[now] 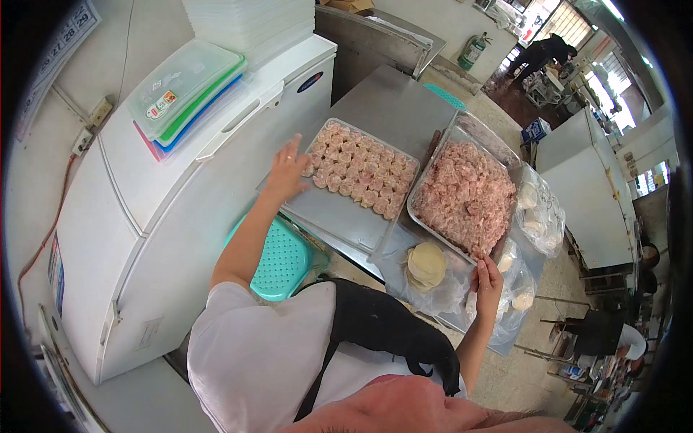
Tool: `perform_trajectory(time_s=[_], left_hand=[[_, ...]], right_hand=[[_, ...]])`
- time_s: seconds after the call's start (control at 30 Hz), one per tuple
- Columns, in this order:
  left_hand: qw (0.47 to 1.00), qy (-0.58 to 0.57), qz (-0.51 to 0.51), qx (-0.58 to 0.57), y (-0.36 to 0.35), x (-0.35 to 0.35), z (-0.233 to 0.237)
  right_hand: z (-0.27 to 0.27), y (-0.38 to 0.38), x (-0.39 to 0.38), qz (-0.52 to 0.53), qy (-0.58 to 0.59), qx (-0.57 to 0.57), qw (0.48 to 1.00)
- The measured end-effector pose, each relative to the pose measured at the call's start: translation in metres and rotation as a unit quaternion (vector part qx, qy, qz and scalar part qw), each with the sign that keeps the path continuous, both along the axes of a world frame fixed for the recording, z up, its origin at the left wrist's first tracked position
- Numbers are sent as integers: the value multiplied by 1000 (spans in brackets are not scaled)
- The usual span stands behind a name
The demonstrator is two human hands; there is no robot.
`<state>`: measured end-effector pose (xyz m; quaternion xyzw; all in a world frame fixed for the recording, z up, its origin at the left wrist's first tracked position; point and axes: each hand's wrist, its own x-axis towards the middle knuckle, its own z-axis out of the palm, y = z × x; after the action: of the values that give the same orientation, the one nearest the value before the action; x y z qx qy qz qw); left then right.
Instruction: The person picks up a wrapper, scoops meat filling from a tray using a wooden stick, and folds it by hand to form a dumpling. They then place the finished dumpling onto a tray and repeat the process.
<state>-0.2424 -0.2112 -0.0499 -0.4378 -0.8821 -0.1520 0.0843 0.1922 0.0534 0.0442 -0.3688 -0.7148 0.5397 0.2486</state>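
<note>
My left hand (287,172) is beside the left edge of a tray (336,220), its fingers apart and nothing in them. Rows of small open-topped meat dumplings (361,166) fill the far part of that tray; its near part is bare. My right hand (489,283) is at the near corner of a metal pan (439,242) heaped with ground meat (465,195). Its fingertips are pinched together by the meat, and what they hold is too small to tell. A stack of round dumpling wrappers (426,265) lies on plastic just left of this hand.
Plastic bags (540,209) with pale round lumps lie right of the pan. A white chest freezer (195,187) stands on the left, with stacked lids (184,90) on it. A turquoise stool (278,263) is below the table's edge. Other people (545,54) are farther off.
</note>
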Motion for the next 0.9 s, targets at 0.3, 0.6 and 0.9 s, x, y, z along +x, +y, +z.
perform_trajectory(time_s=[0.3,0.6,0.9], left_hand=[[997,10,-79,16,11,-22,-21],[989,-52,-134,37,18,11,-2],[989,-36,-145,16,36,-10,-17]], right_hand=[[-2,-23,-13,-25,3,-7,1000],[-12,-36,-20,-39,24,-51,998],[-15,-42,-29,-37,24,-43,998]])
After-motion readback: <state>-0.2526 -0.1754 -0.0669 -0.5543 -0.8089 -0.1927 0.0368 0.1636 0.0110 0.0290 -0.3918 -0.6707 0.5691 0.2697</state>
